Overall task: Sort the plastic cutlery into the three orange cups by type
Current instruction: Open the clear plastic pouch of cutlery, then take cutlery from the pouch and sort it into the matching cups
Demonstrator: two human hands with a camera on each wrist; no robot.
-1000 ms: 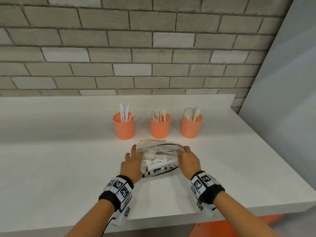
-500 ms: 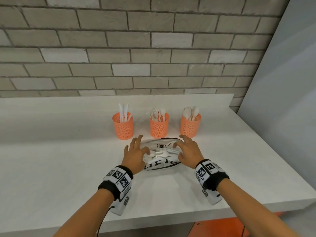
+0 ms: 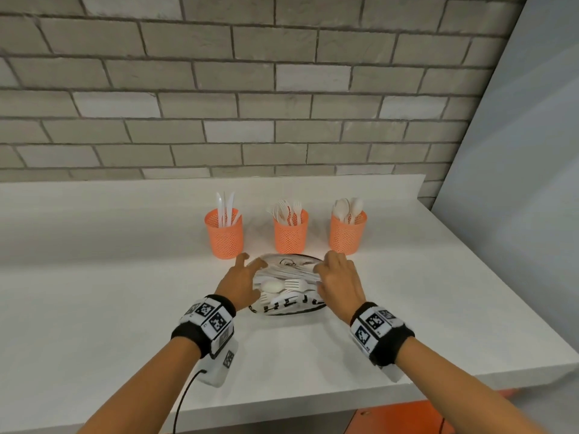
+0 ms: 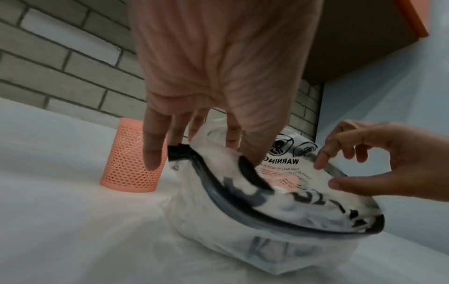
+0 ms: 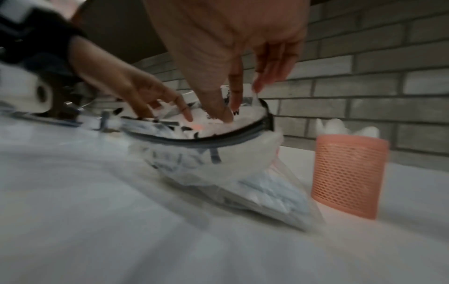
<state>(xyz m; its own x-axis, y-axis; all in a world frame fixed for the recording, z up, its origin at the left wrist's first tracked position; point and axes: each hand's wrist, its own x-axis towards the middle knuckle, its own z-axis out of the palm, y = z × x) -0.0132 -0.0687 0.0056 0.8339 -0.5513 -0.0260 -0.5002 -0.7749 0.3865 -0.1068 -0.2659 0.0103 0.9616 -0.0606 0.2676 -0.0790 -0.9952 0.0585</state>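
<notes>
The counter (image 3: 94,277) carries everything: three cups along the back, the knife cup (image 3: 224,234), the fork cup (image 3: 290,234) and the spoon cup (image 3: 347,233), each already holding some cutlery, and just in front of them the bag (image 3: 283,305), a thin clear zip pouch lying open with its black rim gaping upward. It looks limp and light, likely to slide or crumple if pulled, so the stiffer rim is the sensible place to steady it. The left hand (image 3: 239,286) and right hand (image 3: 338,281) hover at either side of the mouth, fingers spread and relaxed, gripping nothing. Inside lie the loose pieces, a spoon (image 3: 272,287) and a fork (image 3: 296,284) on top: light, stiff, slick plastic, probably best pinched by the handle.
</notes>
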